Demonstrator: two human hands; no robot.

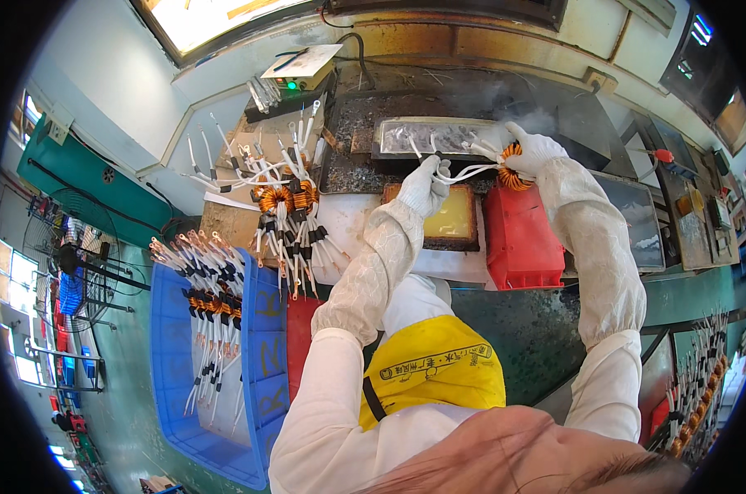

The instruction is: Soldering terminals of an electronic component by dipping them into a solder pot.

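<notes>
A ring-shaped coil (513,168) wound in copper-orange wire, with white leads (470,172), is held between my hands over the near edge of a long metal bath (402,132) with a silvery surface. My right hand (538,154), gloved in white, is closed round the coil's right side. My left hand (423,188), also gloved, is closed on the leads to the left of the coil. Some lead ends point up over the bath; whether they touch its surface I cannot tell. Pale smoke rises near my right hand.
A tray of yellowish material (449,217) and a red bin (523,243) stand nearer me. Similar coils (287,198) are heaped on the left. A blue crate (263,375) holds more leads and coils. Behind the heap sits a box with a green light (307,81).
</notes>
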